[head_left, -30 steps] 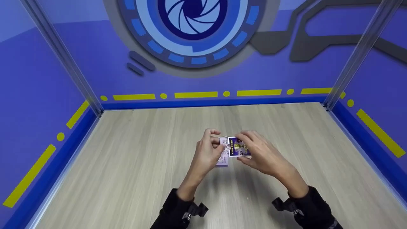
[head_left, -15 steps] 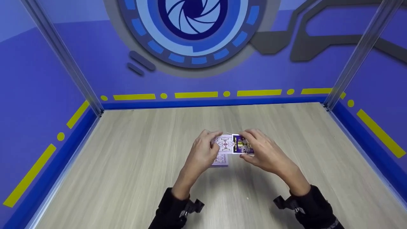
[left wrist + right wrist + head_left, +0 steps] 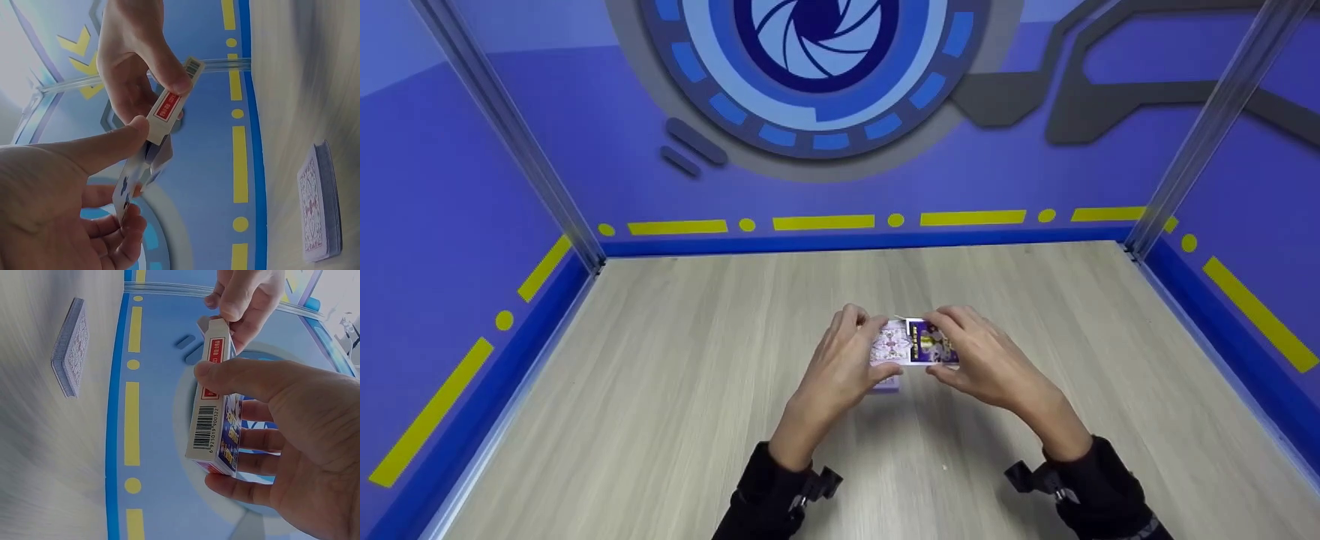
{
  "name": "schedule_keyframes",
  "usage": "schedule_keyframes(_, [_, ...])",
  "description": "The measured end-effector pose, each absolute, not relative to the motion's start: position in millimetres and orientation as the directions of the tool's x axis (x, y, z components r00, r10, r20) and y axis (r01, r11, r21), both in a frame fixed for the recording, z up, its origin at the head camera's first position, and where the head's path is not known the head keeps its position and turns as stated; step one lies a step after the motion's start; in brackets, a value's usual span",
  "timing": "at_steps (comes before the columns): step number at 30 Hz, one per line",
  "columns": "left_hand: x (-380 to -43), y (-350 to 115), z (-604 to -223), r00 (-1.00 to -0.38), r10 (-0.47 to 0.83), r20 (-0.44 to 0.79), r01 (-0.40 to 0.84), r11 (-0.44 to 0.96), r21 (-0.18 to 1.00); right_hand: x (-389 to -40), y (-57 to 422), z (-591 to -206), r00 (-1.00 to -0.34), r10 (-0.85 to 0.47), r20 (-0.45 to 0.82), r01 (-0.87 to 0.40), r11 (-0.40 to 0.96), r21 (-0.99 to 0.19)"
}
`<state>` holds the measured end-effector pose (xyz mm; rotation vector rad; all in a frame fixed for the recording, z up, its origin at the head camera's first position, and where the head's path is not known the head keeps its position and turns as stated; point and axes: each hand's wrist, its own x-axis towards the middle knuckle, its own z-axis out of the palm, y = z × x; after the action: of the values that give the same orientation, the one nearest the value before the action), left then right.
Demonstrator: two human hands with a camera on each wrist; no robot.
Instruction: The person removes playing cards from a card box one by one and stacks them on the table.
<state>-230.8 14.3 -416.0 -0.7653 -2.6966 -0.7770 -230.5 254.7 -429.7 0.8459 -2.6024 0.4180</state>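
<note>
My right hand [image 3: 988, 358] grips a small playing-card box [image 3: 922, 342] along its long edges, above the table. In the right wrist view the box's narrow white side [image 3: 212, 396] carries a barcode and a red label; its flap stands open at the end facing my left hand. My left hand [image 3: 836, 360] holds playing cards [image 3: 891, 343] with ornate backs at that open end, partly inside it. A card face [image 3: 125, 188] with dark pips shows in the left wrist view, my left thumb against the box's end. Below lies a squared deck of playing cards [image 3: 887, 385], mostly hidden from the head view.
The wooden tabletop [image 3: 697, 397] is enclosed by blue printed panels [image 3: 780, 191] at the back and both sides. Clear corner posts [image 3: 1192, 127] stand at the back corners. The deck [image 3: 320, 214] lies on the table, apart from both hands.
The left hand first drew back to the left, baring more of the card backs, then came in again toward the box, its thumb now at the near edge. The right hand shifted slightly right.
</note>
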Motion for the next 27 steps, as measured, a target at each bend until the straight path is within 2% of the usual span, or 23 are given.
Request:
schedule_keyframes(8, [-234, 9, -416, -0.81, 0.489, 0.323, 0.581, 0.74, 0.338, -231, 256, -431, -0.75, -0.502, 0.431, -0.612, 0.773, -0.165])
schedule_keyframes(16, [-239, -5, -409, -0.821, 0.456, 0.343, 0.569, 0.705, 0.424, -233, 263, -426, -0.761, -0.464, 0.453, -0.591, 0.784, -0.189])
schedule_keyframes(23, [-246, -21, -407, -0.827, 0.426, 0.367, 0.557, 0.705, 0.438, -234, 272, -421, -0.798, -0.401, 0.45, -0.538, 0.811, -0.231])
schedule_keyframes(27, [-252, -24, -413, -0.836, 0.436, 0.334, 0.547, 0.711, 0.442, -234, 274, -420, -0.813, -0.384, 0.437, -0.521, 0.816, -0.251])
